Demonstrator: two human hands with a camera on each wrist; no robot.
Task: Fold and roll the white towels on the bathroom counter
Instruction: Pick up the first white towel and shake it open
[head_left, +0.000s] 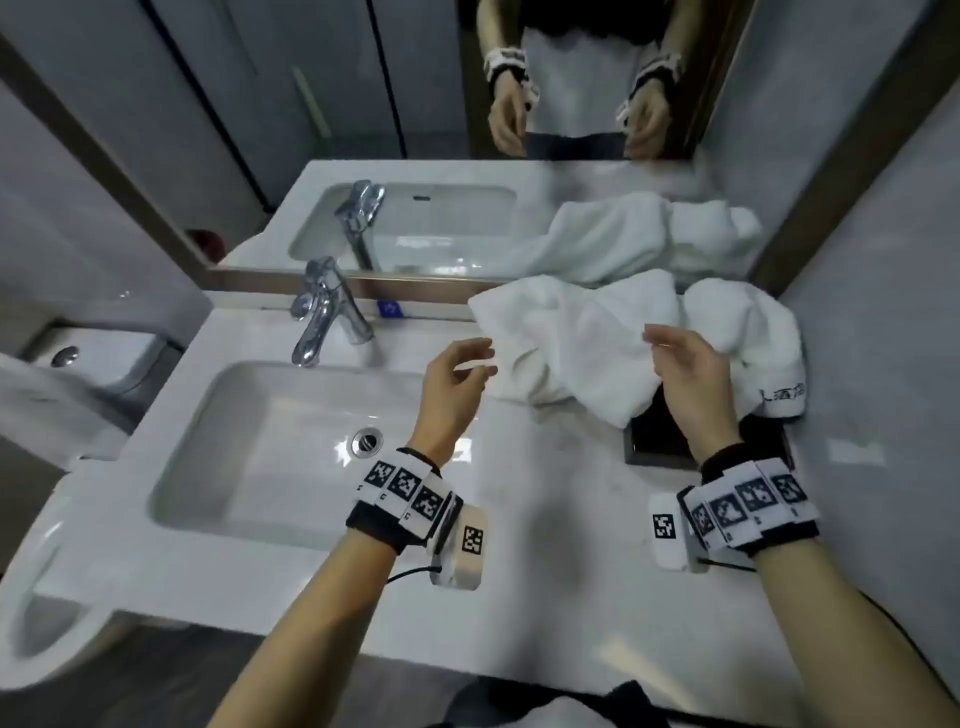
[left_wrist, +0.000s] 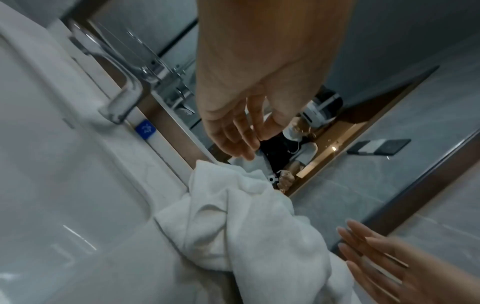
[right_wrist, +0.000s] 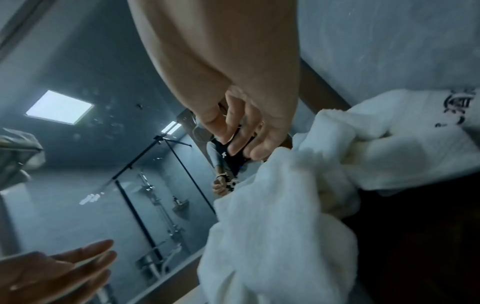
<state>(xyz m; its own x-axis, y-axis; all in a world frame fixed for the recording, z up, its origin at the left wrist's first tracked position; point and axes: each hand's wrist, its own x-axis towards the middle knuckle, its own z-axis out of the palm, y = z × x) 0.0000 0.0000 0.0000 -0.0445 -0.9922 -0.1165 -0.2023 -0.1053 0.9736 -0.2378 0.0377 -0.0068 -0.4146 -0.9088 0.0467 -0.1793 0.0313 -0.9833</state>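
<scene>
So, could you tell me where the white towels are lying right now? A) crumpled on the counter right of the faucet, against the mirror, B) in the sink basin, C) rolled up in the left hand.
A: the towels lie crumpled on the counter, right of the faucet, below the mirror; both hands are empty.

Dark recess (head_left: 655, 441) in counter (head_left: 545, 545): partly covered by right hand (head_left: 693, 387) and by towel pile (head_left: 582, 343) beyond that hand's fingers; contents unreadable.
Black lettering (head_left: 782, 401) on towel hem right of right hand: cut by fold, too small to read.
Left hand (head_left: 452, 387) fingertips motion-blurred; contact with towel edge uncertain.
Toilet (head_left: 62, 597) far left of left hand: cut by frame edge.
</scene>
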